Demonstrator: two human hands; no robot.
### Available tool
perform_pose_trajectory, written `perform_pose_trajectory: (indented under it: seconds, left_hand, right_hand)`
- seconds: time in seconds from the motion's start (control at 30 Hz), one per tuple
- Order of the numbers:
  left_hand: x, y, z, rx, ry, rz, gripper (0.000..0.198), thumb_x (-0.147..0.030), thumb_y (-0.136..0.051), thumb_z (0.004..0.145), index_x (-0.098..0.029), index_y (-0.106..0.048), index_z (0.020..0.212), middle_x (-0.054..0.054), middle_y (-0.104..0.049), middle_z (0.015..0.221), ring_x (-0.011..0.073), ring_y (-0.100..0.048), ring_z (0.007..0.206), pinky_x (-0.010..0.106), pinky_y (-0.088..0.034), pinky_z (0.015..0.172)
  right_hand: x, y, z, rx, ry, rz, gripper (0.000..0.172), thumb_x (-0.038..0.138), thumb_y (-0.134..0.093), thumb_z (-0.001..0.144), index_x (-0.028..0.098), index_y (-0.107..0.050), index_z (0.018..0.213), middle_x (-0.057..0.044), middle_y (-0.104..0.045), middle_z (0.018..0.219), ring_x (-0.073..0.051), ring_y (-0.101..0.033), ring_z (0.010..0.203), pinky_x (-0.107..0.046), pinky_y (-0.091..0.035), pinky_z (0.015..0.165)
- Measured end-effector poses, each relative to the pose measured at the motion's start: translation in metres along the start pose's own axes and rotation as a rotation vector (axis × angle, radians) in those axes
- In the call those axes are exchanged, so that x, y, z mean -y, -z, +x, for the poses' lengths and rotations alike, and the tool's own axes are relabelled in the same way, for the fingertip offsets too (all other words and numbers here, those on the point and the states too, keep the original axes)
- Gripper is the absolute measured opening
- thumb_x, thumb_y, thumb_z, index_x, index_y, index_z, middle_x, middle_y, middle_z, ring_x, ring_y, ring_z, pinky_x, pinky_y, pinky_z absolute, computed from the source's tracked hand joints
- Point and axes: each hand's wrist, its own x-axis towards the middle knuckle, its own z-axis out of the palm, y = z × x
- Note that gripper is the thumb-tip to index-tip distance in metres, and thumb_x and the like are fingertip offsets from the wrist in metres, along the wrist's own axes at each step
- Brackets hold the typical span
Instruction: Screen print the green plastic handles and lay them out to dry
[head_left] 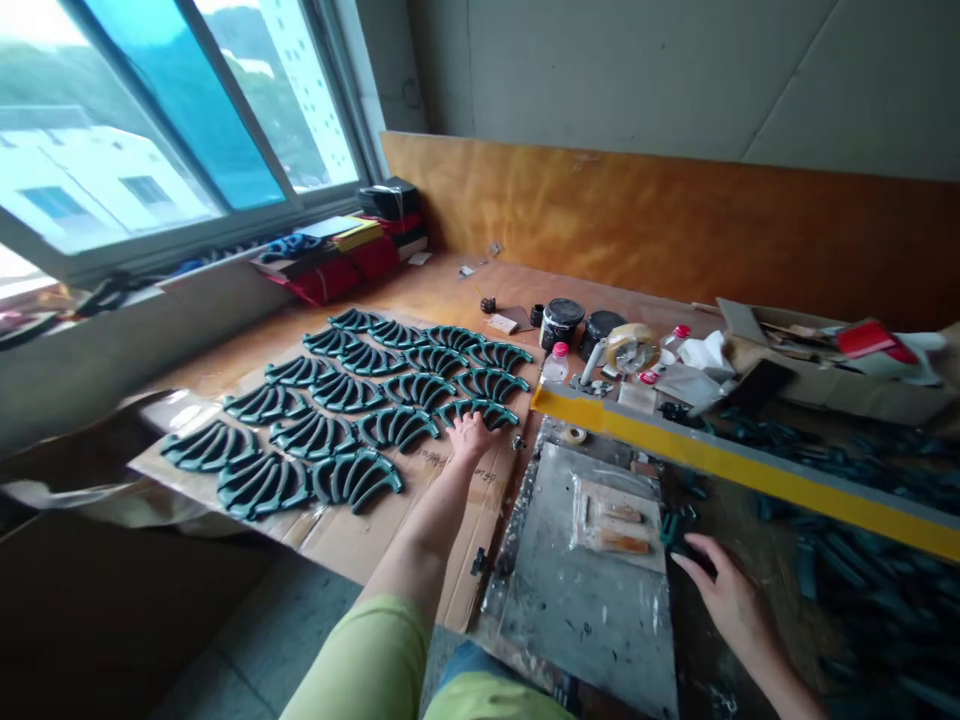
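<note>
My left hand [470, 436] reaches out over a cardboard sheet, its fingers bent down onto a dark green curved piece at the near edge of a fan-like group [491, 412]. The fingertips partly cover that piece. More dark green curved pieces [351, 478] lie beside it in overlapping, fan-shaped rows. On the right, my right hand [724, 580] has thumb and forefinger curved and apart. Its fingertips are close to a small dark green part [669, 528] at the edge of a grey board [581, 610]; whether they touch is unclear.
A yellow-edged strip [735, 478] crosses the bench. Behind it stand black-lidded tubs [561, 322], a tape roll [631, 348] and a small bottle [556, 364]. Many dark green parts [847, 570] lie heaped at right. A plastic-wrapped packet [616, 525] lies on the board. Windows are at left.
</note>
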Motion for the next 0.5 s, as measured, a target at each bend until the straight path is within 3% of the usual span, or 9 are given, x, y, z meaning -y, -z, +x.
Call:
perform_pose_trajectory:
  seconds: [0.13,0.23,0.37,0.5]
  left_hand:
    - [0.003,-0.006,-0.002,0.030,-0.001,-0.003,0.068,-0.056,-0.057,0.080,-0.018,-0.052,0.135,0.022,-0.045,0.145,0.0429,-0.033,0.136,0.062,-0.031,0.104]
    - [0.001,-0.005,-0.011,-0.025,-0.015,-0.070,0.073,-0.057,-0.054,0.082,-0.017,-0.043,0.143,0.021,-0.035,0.153,0.0440,-0.021,0.143,0.067,-0.027,0.105]
    - [-0.004,0.005,-0.033,-0.121,-0.093,-0.279,0.057,-0.046,-0.054,0.086,-0.014,-0.053,0.133,0.020,-0.044,0.148,0.0340,-0.034,0.140,0.051,-0.031,0.112]
    - [-0.013,0.040,-0.061,-0.178,-0.154,-0.442,0.041,-0.043,-0.052,0.088,-0.016,-0.064,0.117,0.016,-0.054,0.139,0.0273,-0.047,0.131,0.039,-0.037,0.109]
  right_hand:
    - [0.037,-0.007,0.008,0.023,0.135,0.040,0.031,0.045,-0.047,0.095,0.024,-0.069,0.101,-0.007,-0.071,0.097,-0.023,-0.067,0.092,-0.038,-0.055,0.083]
    - [0.062,-0.023,0.021,0.090,0.215,0.016,0.024,0.024,-0.048,0.095,0.023,-0.070,0.104,-0.007,-0.070,0.101,-0.022,-0.063,0.096,-0.038,-0.053,0.088]
    - [0.082,-0.043,0.029,0.215,0.275,-0.072,0.027,0.012,-0.049,0.091,0.020,-0.072,0.103,-0.008,-0.069,0.102,-0.022,-0.060,0.094,-0.036,-0.051,0.083]
    - [0.091,-0.043,0.026,0.263,0.282,-0.160,0.033,0.011,-0.047,0.092,0.018,-0.068,0.117,-0.011,-0.069,0.110,-0.025,-0.059,0.103,-0.040,-0.049,0.088]
